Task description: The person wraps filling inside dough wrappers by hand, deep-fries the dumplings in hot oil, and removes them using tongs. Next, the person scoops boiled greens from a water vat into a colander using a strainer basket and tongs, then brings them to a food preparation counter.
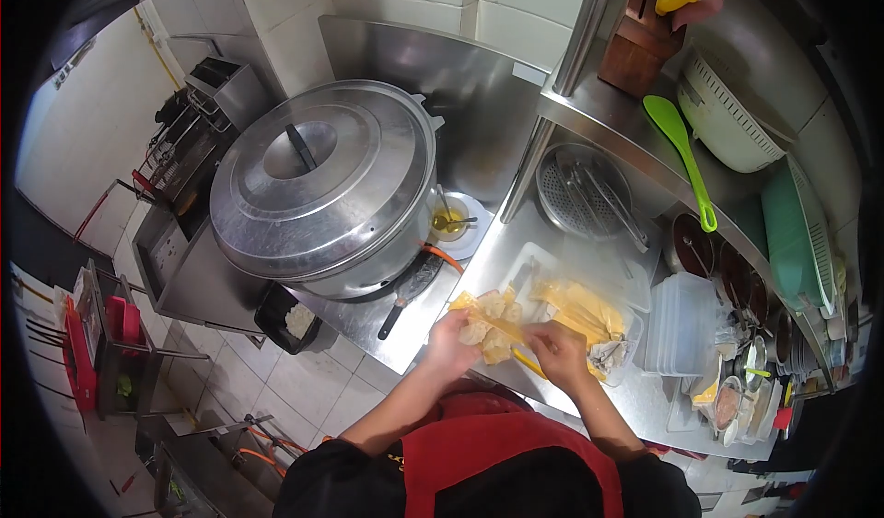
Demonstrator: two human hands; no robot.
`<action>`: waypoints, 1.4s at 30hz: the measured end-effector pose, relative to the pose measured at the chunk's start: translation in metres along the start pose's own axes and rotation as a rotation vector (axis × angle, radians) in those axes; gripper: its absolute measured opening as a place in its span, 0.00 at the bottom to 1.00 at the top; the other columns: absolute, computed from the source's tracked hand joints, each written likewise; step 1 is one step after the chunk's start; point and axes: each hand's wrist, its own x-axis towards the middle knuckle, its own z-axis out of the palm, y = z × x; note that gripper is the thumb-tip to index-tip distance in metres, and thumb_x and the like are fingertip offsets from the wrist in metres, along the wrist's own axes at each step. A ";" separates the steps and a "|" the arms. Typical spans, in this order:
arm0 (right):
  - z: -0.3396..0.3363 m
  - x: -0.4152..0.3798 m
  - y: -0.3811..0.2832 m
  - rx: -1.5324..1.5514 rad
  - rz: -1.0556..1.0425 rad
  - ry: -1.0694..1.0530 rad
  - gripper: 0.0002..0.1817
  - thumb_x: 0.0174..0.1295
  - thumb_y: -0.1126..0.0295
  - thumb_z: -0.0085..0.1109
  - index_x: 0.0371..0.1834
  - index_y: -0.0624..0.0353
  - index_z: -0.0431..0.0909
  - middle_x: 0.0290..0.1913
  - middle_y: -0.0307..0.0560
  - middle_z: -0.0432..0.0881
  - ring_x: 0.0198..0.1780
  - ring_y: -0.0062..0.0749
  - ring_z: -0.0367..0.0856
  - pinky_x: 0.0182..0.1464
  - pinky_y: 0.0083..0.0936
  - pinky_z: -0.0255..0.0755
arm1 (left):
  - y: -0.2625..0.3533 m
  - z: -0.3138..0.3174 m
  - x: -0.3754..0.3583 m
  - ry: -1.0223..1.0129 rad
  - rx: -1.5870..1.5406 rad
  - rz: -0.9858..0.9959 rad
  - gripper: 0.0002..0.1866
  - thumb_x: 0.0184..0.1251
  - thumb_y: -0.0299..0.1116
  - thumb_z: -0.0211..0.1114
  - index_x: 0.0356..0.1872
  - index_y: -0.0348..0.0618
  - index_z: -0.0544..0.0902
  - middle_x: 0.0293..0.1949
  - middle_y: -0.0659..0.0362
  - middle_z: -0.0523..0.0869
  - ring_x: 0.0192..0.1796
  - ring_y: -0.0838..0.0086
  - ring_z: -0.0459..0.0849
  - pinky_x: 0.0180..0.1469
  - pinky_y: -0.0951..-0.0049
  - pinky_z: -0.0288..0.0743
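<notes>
Between my two hands is a thin, crumpled yellowish sheet (498, 332), with pale clumps along it; its exact kind I cannot make out. My left hand (448, 341) grips its left side. The fingers of my right hand (558, 349) pinch its right end. Just beyond my right hand, more yellow sheet-like material (580, 304) lies in a clear plastic container (637, 326). Crumpled grey-and-white material (608, 356) sits at that container's near end. A translucent tray (531, 258) is partly hidden behind the yellow material.
A large lidded steel pot (327, 182) stands at the left. Beside it are a bowl of yellow liquid (449, 221) and a black-handled tool (391, 319). Stacked clear containers (682, 325) stand right. Overhead, a shelf (635, 140) holds a green spatula (680, 154) and a colander (727, 117).
</notes>
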 end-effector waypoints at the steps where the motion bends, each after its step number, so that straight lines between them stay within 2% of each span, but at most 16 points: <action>1: -0.004 0.000 -0.001 -0.083 -0.149 -0.004 0.10 0.46 0.79 0.58 0.34 0.57 0.79 0.26 0.47 0.79 0.26 0.35 0.78 0.27 0.24 0.71 | 0.002 0.002 -0.002 -0.016 -0.024 -0.028 0.26 0.60 0.36 0.40 0.60 0.37 0.61 0.59 0.50 0.65 0.61 0.59 0.63 0.63 0.59 0.55; 4: -0.018 -0.001 0.004 -0.208 -0.396 -0.086 0.16 0.41 0.82 0.56 0.36 0.55 0.80 0.26 0.45 0.77 0.28 0.36 0.77 0.29 0.25 0.71 | 0.004 0.003 -0.005 -0.125 -0.114 -0.092 0.21 0.64 0.32 0.39 0.56 0.33 0.63 0.55 0.50 0.68 0.59 0.59 0.67 0.61 0.59 0.59; 7: -0.029 -0.002 0.000 -0.306 -0.516 -0.128 0.17 0.39 0.83 0.55 0.35 0.54 0.80 0.27 0.43 0.74 0.27 0.35 0.74 0.30 0.24 0.69 | -0.001 0.019 -0.008 0.224 0.070 -0.081 0.19 0.64 0.31 0.39 0.54 0.32 0.65 0.52 0.49 0.71 0.58 0.60 0.67 0.59 0.59 0.62; 10: -0.033 -0.005 0.003 -0.340 -0.522 -0.133 0.15 0.36 0.81 0.59 0.31 0.55 0.80 0.29 0.44 0.74 0.29 0.37 0.73 0.32 0.25 0.68 | -0.006 0.021 -0.009 0.146 0.089 -0.060 0.17 0.66 0.32 0.40 0.51 0.32 0.66 0.50 0.49 0.73 0.56 0.62 0.70 0.58 0.64 0.65; 13: -0.031 -0.002 -0.008 -0.204 -0.315 -0.058 0.12 0.38 0.77 0.61 0.30 0.55 0.79 0.30 0.44 0.72 0.31 0.37 0.72 0.33 0.29 0.66 | -0.012 0.023 -0.010 0.105 0.322 0.040 0.18 0.68 0.34 0.39 0.52 0.32 0.66 0.49 0.51 0.73 0.53 0.65 0.73 0.56 0.68 0.67; 16: -0.022 -0.006 -0.007 -0.219 -0.203 0.127 0.10 0.37 0.74 0.65 0.27 0.55 0.79 0.34 0.46 0.71 0.35 0.39 0.70 0.36 0.30 0.65 | -0.019 0.023 -0.006 0.108 0.438 0.057 0.19 0.68 0.33 0.39 0.55 0.30 0.62 0.51 0.48 0.72 0.52 0.61 0.74 0.54 0.64 0.69; 19: -0.020 0.005 -0.024 -0.274 -0.228 0.175 0.09 0.38 0.73 0.66 0.26 0.54 0.79 0.37 0.47 0.70 0.38 0.40 0.68 0.39 0.30 0.63 | -0.025 0.032 -0.008 -0.024 0.646 0.123 0.18 0.68 0.32 0.39 0.56 0.33 0.63 0.50 0.51 0.72 0.51 0.66 0.74 0.52 0.68 0.69; 22: -0.021 0.009 -0.018 -0.258 -0.272 0.145 0.09 0.35 0.75 0.66 0.23 0.56 0.77 0.40 0.48 0.69 0.43 0.43 0.68 0.43 0.33 0.62 | -0.034 0.026 -0.003 0.008 0.556 0.082 0.18 0.67 0.31 0.41 0.56 0.35 0.63 0.50 0.53 0.72 0.50 0.71 0.74 0.51 0.72 0.67; 25: -0.025 0.012 -0.018 -0.312 -0.303 0.127 0.08 0.38 0.73 0.65 0.24 0.52 0.79 0.41 0.46 0.70 0.42 0.41 0.67 0.44 0.32 0.60 | -0.037 0.015 -0.001 -0.112 0.752 0.143 0.20 0.65 0.33 0.45 0.55 0.35 0.64 0.47 0.56 0.73 0.50 0.75 0.72 0.51 0.75 0.65; 28: -0.024 0.011 -0.017 -0.296 -0.319 0.115 0.08 0.38 0.73 0.64 0.25 0.52 0.79 0.42 0.45 0.70 0.43 0.41 0.67 0.45 0.33 0.59 | -0.035 0.022 -0.004 -0.150 0.857 0.221 0.20 0.63 0.32 0.47 0.55 0.35 0.64 0.46 0.57 0.73 0.49 0.76 0.71 0.49 0.76 0.65; 31: -0.024 0.011 -0.019 -0.362 -0.346 0.178 0.09 0.35 0.76 0.64 0.22 0.54 0.76 0.42 0.47 0.69 0.43 0.42 0.67 0.43 0.33 0.62 | -0.036 0.027 -0.006 -0.139 0.935 0.227 0.19 0.60 0.27 0.46 0.54 0.37 0.65 0.46 0.58 0.73 0.47 0.77 0.72 0.49 0.77 0.65; 34: -0.019 0.007 -0.014 -0.385 -0.327 0.201 0.09 0.35 0.76 0.64 0.21 0.54 0.75 0.42 0.46 0.70 0.43 0.42 0.67 0.43 0.33 0.61 | -0.035 0.037 -0.011 -0.156 0.983 0.192 0.18 0.60 0.26 0.46 0.52 0.38 0.66 0.43 0.60 0.73 0.45 0.78 0.71 0.47 0.78 0.65; 37: -0.017 0.005 -0.010 -0.387 -0.299 0.229 0.09 0.35 0.77 0.63 0.21 0.55 0.74 0.42 0.46 0.70 0.43 0.42 0.67 0.43 0.33 0.61 | -0.045 0.024 -0.004 -0.172 0.991 0.251 0.17 0.60 0.26 0.47 0.52 0.38 0.66 0.42 0.61 0.73 0.44 0.79 0.71 0.45 0.78 0.66; 40: -0.018 0.005 -0.004 -0.354 -0.298 0.229 0.09 0.35 0.77 0.64 0.21 0.55 0.75 0.42 0.46 0.70 0.43 0.43 0.67 0.43 0.33 0.61 | -0.047 0.023 -0.002 -0.125 1.002 0.185 0.17 0.61 0.27 0.48 0.52 0.38 0.66 0.42 0.61 0.73 0.43 0.80 0.71 0.44 0.79 0.66; 42: -0.023 0.006 0.000 -0.305 -0.297 0.169 0.08 0.38 0.74 0.64 0.23 0.54 0.75 0.42 0.46 0.70 0.43 0.42 0.67 0.43 0.34 0.59 | -0.048 0.023 0.000 -0.111 1.019 0.205 0.17 0.62 0.27 0.49 0.53 0.38 0.66 0.42 0.62 0.73 0.42 0.81 0.71 0.43 0.80 0.67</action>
